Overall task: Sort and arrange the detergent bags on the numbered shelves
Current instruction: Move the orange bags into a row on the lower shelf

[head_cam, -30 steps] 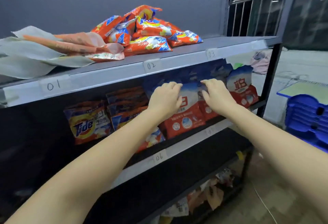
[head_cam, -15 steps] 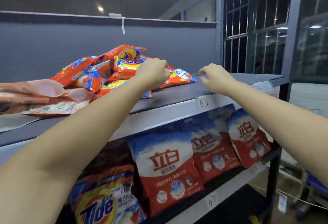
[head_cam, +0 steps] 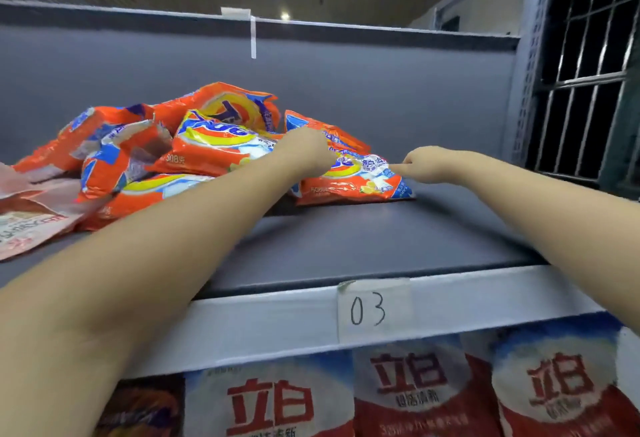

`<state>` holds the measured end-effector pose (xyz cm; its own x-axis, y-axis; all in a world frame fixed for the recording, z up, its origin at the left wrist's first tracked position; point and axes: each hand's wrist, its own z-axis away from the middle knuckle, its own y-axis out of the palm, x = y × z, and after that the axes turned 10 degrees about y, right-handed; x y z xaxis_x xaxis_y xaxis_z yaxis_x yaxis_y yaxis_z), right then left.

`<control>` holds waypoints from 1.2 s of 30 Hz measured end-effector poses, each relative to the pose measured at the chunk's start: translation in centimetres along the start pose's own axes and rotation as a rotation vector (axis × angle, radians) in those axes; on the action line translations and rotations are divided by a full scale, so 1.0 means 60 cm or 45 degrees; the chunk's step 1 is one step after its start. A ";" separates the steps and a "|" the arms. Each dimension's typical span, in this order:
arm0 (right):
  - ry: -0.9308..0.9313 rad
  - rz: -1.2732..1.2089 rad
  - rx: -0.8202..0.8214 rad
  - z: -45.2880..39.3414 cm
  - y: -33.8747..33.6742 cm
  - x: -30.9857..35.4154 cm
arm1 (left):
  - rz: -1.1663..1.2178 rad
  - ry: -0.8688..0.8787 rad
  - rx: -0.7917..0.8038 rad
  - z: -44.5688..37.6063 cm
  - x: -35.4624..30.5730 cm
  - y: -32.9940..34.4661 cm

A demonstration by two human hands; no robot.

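Observation:
A heap of orange Tide detergent bags lies on the top shelf, left of its middle. The rightmost orange bag lies flat at the heap's edge. My left hand rests on that bag's left end, fingers curled over it. At the bag's upper right corner, my right hand pinches the edge. A paper label 03 is stuck on the shelf's front rail. Below the rail stand three red, white and blue bags in a row.
Pink and white bags lie at the far left of the top shelf. A grey back panel closes the shelf behind. A grey upright post and a barred window stand at the right. An orange bag shows lower left.
Both hands left the red and blue bags on the lower shelf and rose to the top shelf. They now hold the rightmost orange bag; my view moved up and closer.

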<state>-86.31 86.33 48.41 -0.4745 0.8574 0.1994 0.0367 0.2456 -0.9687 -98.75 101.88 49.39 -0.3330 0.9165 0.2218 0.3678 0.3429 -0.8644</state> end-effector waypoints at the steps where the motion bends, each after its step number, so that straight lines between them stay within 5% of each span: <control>1: -0.004 -0.088 0.091 -0.020 0.003 0.002 | -0.016 -0.047 0.026 -0.003 0.000 0.005; 11: 0.049 -1.066 0.627 -0.080 0.030 0.028 | -0.126 -0.174 0.147 -0.012 -0.012 0.030; 15: 0.019 -1.314 0.572 -0.064 0.022 0.035 | -0.041 -0.236 0.120 -0.011 -0.009 0.029; 22: -0.175 -1.459 0.182 0.012 -0.036 0.017 | 0.898 -0.397 -0.132 0.002 -0.003 0.010; 27: -0.351 -1.526 0.020 0.104 -0.060 -0.028 | 1.200 -0.459 -0.182 0.008 -0.001 -0.012; 32: -0.536 -1.614 -0.128 0.197 -0.077 -0.053 | 2.094 -0.246 -0.204 0.039 -0.009 -0.062; 36: -0.560 -1.726 -0.120 0.261 -0.074 -0.080 | 2.187 -0.140 -0.421 0.088 -0.051 -0.109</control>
<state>-97.97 74.00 49.45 -0.4183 -0.2634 0.8693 -0.6088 0.7915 -0.0531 -104.74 95.76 51.95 0.5421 0.2401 -0.8053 0.4754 -0.8778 0.0584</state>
